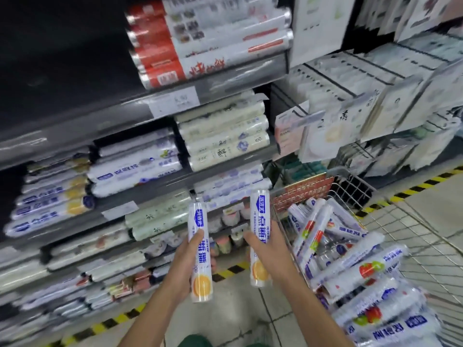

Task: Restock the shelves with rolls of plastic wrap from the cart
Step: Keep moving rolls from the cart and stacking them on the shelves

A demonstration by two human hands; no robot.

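Note:
My left hand (186, 265) grips a white roll of plastic wrap (200, 254) with blue lettering and an orange slice printed near its lower end, held upright. My right hand (269, 249) grips a second matching roll (259, 236), also upright, a little higher and to the right. Both rolls are in front of the lower shelves (120, 214). The wire cart (350, 196) stands at the right, piled with several more rolls (355, 271), some with fruit pictures.
The grey shelves on the left hold stacked rolls: red-and-white ones (200, 41) on top, white and pale green ones (223, 136) below. Hanging packs (363, 101) fill the rack beyond the cart. Yellow-black tape (120, 319) runs along the floor by the shelf base.

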